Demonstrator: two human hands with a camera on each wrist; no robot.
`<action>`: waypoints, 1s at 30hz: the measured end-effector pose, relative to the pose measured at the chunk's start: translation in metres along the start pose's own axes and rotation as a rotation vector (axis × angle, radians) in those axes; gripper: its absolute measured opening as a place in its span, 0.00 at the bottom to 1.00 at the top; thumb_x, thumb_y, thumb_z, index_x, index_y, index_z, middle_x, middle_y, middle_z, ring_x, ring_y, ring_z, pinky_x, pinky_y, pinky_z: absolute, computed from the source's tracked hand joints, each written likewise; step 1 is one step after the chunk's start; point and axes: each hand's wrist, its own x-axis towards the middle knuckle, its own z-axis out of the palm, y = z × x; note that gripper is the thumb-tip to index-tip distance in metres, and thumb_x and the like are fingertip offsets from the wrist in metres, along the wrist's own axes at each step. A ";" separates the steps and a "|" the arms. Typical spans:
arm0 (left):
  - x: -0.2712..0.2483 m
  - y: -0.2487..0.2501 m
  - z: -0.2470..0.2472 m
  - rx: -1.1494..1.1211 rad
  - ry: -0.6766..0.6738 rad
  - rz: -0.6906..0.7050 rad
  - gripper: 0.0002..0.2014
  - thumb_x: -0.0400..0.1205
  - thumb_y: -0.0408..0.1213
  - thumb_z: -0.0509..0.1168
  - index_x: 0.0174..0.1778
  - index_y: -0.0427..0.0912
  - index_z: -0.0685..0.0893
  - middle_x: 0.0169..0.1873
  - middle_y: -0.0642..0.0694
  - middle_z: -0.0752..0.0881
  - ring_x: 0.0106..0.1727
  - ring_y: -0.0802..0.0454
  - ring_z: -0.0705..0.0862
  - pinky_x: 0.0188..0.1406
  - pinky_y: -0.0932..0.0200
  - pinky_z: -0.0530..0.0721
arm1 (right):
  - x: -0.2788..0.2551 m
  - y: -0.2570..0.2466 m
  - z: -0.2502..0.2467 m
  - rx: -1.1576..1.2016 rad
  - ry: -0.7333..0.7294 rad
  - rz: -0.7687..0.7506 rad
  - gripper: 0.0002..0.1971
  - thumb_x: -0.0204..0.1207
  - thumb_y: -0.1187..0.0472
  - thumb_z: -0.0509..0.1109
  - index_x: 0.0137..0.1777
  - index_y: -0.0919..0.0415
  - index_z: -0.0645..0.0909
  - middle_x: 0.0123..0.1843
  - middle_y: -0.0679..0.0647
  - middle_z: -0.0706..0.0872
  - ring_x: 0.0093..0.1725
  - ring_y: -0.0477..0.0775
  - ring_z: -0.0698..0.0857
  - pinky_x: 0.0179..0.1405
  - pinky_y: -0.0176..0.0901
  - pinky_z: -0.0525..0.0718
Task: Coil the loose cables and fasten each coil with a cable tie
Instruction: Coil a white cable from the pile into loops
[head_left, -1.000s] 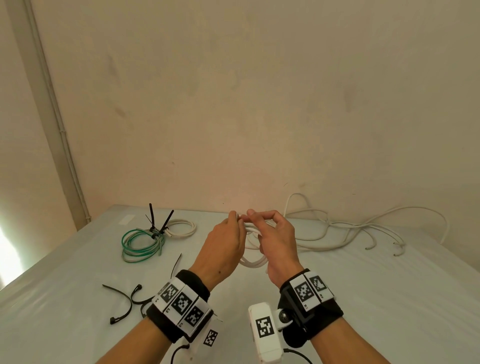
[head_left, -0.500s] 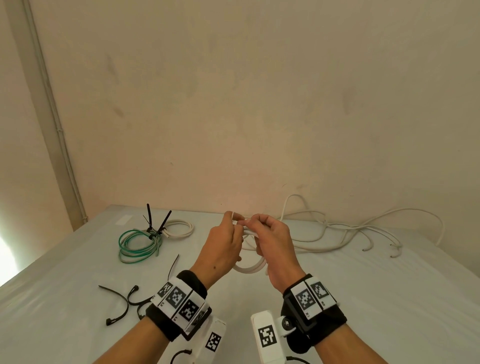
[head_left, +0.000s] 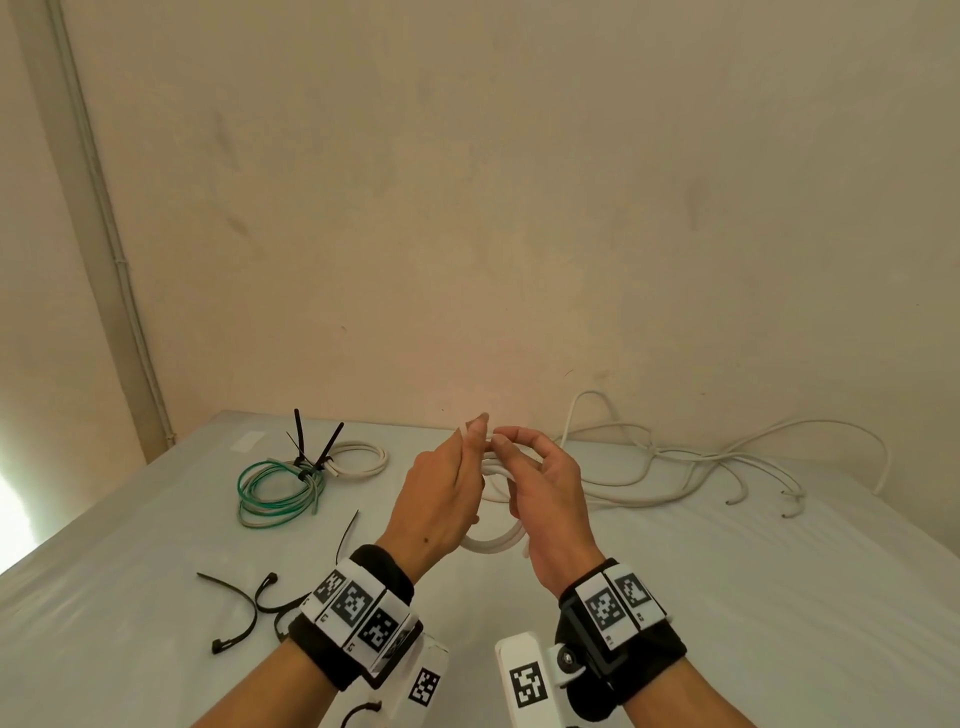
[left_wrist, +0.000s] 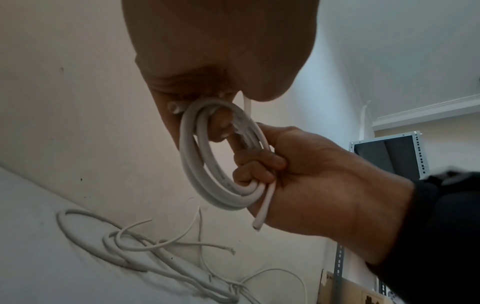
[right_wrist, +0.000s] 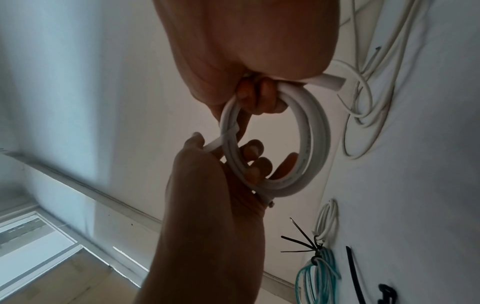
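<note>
I hold a small coil of thick white cable (head_left: 493, 543) above the table between both hands. My right hand (head_left: 511, 447) grips the coil (left_wrist: 207, 168) with its fingers curled round the strands (right_wrist: 311, 144). A white cable tie (right_wrist: 228, 131) is looped round the coil. My left hand (head_left: 470, 436) pinches the tie's tail (head_left: 461, 431) between thumb and forefinger (right_wrist: 194, 142), and the tail points up. Its other fingers (right_wrist: 253, 148) reach through the coil. One cut cable end (left_wrist: 261, 218) sticks out below my right hand.
Loose white cables (head_left: 675, 467) lie tangled at the back right against the wall. At the back left sit a green-and-white coil (head_left: 280, 488) and a white coil (head_left: 358, 457), bound with black ties. Several loose black ties (head_left: 244, 608) lie near the left on the white table (head_left: 727, 597).
My left hand has drawn the tie's tail up and a little left, away from the right fingertips. The right hand keeps its grip on the coil.
</note>
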 end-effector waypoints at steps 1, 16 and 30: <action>0.001 -0.001 -0.001 -0.035 0.020 -0.009 0.22 0.91 0.60 0.50 0.66 0.55 0.85 0.31 0.44 0.83 0.31 0.56 0.82 0.36 0.43 0.93 | 0.000 -0.001 0.000 0.000 -0.001 -0.004 0.07 0.85 0.57 0.74 0.59 0.57 0.87 0.42 0.50 0.95 0.28 0.36 0.83 0.36 0.36 0.74; 0.008 0.005 0.004 -0.178 0.221 0.070 0.18 0.94 0.48 0.52 0.42 0.40 0.71 0.28 0.60 0.73 0.31 0.56 0.73 0.36 0.51 0.78 | -0.005 -0.004 0.005 -0.008 -0.060 -0.006 0.09 0.85 0.58 0.74 0.59 0.63 0.86 0.38 0.49 0.93 0.25 0.38 0.77 0.27 0.33 0.72; 0.004 0.013 -0.015 -0.427 0.025 -0.156 0.19 0.90 0.40 0.57 0.31 0.44 0.73 0.36 0.46 0.84 0.37 0.52 0.76 0.36 0.57 0.75 | 0.001 -0.003 -0.002 0.233 -0.105 0.143 0.12 0.84 0.64 0.73 0.65 0.67 0.85 0.39 0.49 0.92 0.27 0.41 0.74 0.24 0.32 0.68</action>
